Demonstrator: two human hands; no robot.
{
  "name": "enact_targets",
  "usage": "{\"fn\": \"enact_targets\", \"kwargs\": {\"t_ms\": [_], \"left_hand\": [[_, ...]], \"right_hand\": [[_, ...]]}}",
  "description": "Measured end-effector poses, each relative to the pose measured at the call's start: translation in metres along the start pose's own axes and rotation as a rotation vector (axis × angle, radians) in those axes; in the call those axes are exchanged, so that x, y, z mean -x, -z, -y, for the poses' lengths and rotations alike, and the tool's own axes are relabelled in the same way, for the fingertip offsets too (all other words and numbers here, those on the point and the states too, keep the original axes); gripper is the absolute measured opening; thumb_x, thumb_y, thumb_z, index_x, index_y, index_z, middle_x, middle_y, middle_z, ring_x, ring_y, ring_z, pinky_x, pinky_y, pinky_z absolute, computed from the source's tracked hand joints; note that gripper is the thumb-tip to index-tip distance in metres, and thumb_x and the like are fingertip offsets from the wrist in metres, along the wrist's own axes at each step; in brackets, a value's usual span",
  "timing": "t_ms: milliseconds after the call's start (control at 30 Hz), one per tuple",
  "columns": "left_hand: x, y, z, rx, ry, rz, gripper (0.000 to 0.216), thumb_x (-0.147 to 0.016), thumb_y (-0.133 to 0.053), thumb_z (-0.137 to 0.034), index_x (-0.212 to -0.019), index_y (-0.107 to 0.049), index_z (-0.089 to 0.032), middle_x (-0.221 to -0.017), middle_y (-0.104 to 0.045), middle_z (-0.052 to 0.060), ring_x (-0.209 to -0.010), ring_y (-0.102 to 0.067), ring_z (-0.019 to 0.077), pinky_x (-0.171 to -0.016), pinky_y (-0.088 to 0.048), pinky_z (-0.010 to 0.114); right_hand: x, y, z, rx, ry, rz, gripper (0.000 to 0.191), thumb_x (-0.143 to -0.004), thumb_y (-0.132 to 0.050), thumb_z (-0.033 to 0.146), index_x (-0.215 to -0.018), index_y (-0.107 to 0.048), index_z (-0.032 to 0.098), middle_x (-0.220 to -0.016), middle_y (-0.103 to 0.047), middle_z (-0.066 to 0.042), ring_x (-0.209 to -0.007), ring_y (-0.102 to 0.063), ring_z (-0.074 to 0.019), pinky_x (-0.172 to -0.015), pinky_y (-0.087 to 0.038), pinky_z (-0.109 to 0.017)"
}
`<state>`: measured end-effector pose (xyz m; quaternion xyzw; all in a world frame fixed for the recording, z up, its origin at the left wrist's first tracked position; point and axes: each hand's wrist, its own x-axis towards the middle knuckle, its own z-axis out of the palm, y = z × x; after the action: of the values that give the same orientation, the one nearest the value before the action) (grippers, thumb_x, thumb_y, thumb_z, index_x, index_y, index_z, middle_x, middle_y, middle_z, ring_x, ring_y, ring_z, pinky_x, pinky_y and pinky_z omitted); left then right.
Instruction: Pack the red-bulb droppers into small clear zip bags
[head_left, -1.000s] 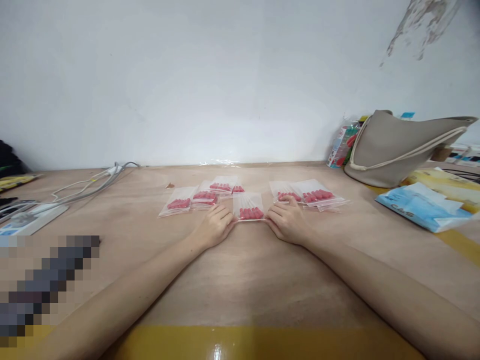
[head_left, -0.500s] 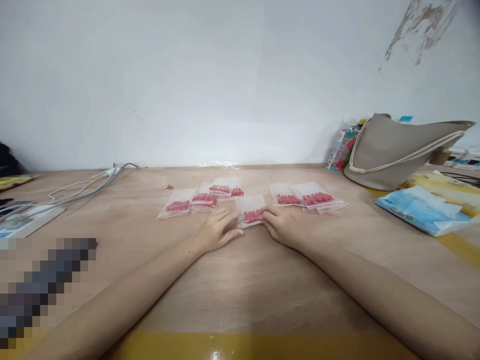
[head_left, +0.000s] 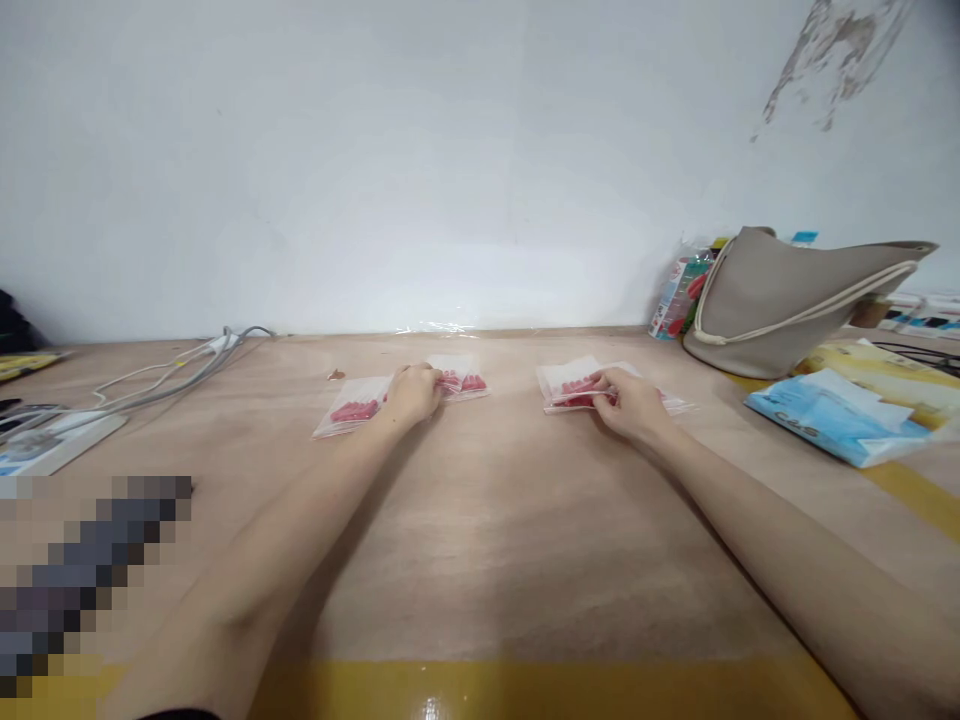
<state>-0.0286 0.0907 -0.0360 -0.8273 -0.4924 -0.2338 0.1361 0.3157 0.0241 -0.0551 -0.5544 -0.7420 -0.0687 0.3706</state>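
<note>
On the left of the table, my left hand [head_left: 415,394] has its fingers curled at the edge of a small clear plastic bag [head_left: 452,372] of red pieces, and hides part of the bags below it. Another such bag [head_left: 352,408] lies flat at its left. Over on the right, my right hand [head_left: 632,404] pinches a small clear bag with red pieces [head_left: 576,398] between thumb and fingers. That bag rests over others of its kind, partly covered by the hand. What the red pieces are is too small to tell.
A grey bag with a rope cord [head_left: 780,290] stands at the right, beside a colourful clear package [head_left: 679,295]. Nearer lies a blue tissue pack [head_left: 832,420]. At the left are cables [head_left: 187,375] and a white power strip [head_left: 67,440]. A wall [head_left: 450,160] closes the back.
The bag from the middle has gone to the right pile with my right hand. My left hand has let go of it and moved left and away onto the left bags.
</note>
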Motion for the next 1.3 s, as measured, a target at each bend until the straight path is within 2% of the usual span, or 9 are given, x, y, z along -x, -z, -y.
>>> {"fn": "enact_targets", "kwargs": {"t_ms": [100,167,267,400,500,633,800,933,1300], "left_hand": [[-0.001,0.0,-0.005,0.027,-0.024,-0.02,0.026,-0.084,-0.044,-0.023,-0.071,-0.066,-0.019,-0.074,-0.064,0.008,-0.074,-0.059,0.0227,-0.074,-0.046,0.038],[0.001,0.0,-0.014,0.061,-0.058,-0.044,0.03,-0.087,-0.04,-0.023,-0.075,-0.066,-0.017,-0.077,-0.064,0.009,-0.077,-0.059,0.0224,-0.076,-0.045,0.038],[0.012,-0.001,-0.039,0.136,-0.141,-0.058,0.027,-0.089,-0.041,-0.023,-0.082,-0.066,-0.015,-0.084,-0.064,0.01,-0.082,-0.059,0.0221,-0.077,-0.045,0.038],[0.037,-0.003,-0.081,0.264,-0.248,-0.053,0.021,-0.089,-0.045,-0.023,-0.088,-0.065,-0.017,-0.088,-0.065,0.007,-0.083,-0.061,0.0188,-0.076,-0.048,0.033],[0.053,0.001,-0.098,0.352,-0.286,-0.053,0.018,-0.087,-0.05,-0.024,-0.097,-0.063,-0.018,-0.097,-0.065,0.006,-0.089,-0.061,0.0166,-0.08,-0.049,0.03],[0.066,0.012,-0.09,0.485,-0.295,-0.002,0.031,-0.079,-0.061,-0.03,-0.107,-0.059,-0.018,-0.109,-0.061,0.009,-0.101,-0.057,0.0206,-0.088,-0.048,0.035],[0.073,0.016,-0.07,0.557,-0.293,0.045,0.027,-0.082,-0.058,-0.03,-0.106,-0.061,-0.019,-0.107,-0.063,0.007,-0.101,-0.059,0.0191,-0.09,-0.047,0.034],[0.074,0.015,-0.069,0.559,-0.286,0.046,0.027,-0.082,-0.058,-0.03,-0.107,-0.061,-0.019,-0.108,-0.063,0.008,-0.103,-0.058,0.0195,-0.091,-0.047,0.035],[0.071,0.015,-0.069,0.551,-0.256,0.057,0.029,-0.08,-0.06,-0.031,-0.106,-0.062,-0.019,-0.107,-0.064,0.008,-0.101,-0.059,0.0209,-0.088,-0.048,0.036]], "right_hand": [[0.001,0.004,0.004,0.155,-0.016,0.101,0.007,-0.068,-0.052,0.025,-0.064,-0.053,0.02,-0.079,-0.065,-0.003,-0.078,-0.057,-0.0223,-0.089,-0.027,-0.049],[0.0,0.006,0.014,0.181,0.016,0.023,0.015,-0.071,-0.053,0.032,-0.064,-0.054,0.019,-0.076,-0.064,-0.004,-0.081,-0.056,-0.0231,-0.09,-0.021,-0.051],[0.0,0.002,0.035,0.144,0.102,-0.116,0.018,-0.076,-0.052,0.034,-0.067,-0.057,0.019,-0.075,-0.065,-0.005,-0.081,-0.055,-0.0217,-0.087,-0.024,-0.044],[0.01,-0.011,0.064,0.106,0.361,-0.05,0.016,-0.075,-0.057,0.032,-0.084,-0.062,0.02,-0.083,-0.066,-0.005,-0.084,-0.054,-0.0202,-0.082,-0.026,-0.038],[0.018,-0.02,0.076,0.135,0.553,0.018,0.016,-0.078,-0.055,0.026,-0.091,-0.063,0.022,-0.081,-0.066,-0.003,-0.083,-0.052,-0.0185,-0.081,-0.025,-0.037],[0.021,-0.024,0.08,0.143,0.658,-0.029,0.015,-0.082,-0.05,0.018,-0.085,-0.064,0.021,-0.071,-0.065,-0.001,-0.075,-0.051,-0.0153,-0.08,-0.027,-0.035],[0.021,-0.019,0.079,0.12,0.72,-0.048,0.02,-0.084,-0.047,0.017,-0.074,-0.063,0.021,-0.066,-0.064,0.001,-0.07,-0.05,-0.0122,-0.082,-0.028,-0.034],[0.021,-0.018,0.08,0.111,0.741,-0.04,0.016,-0.085,-0.048,0.019,-0.081,-0.064,0.023,-0.074,-0.067,0.001,-0.074,-0.052,-0.0128,-0.085,-0.027,-0.036],[0.02,-0.021,0.082,0.152,0.753,0.007,0.021,-0.084,-0.045,0.015,-0.076,-0.064,0.021,-0.069,-0.065,-0.001,-0.074,-0.051,-0.0137,-0.087,-0.026,-0.038]]}}
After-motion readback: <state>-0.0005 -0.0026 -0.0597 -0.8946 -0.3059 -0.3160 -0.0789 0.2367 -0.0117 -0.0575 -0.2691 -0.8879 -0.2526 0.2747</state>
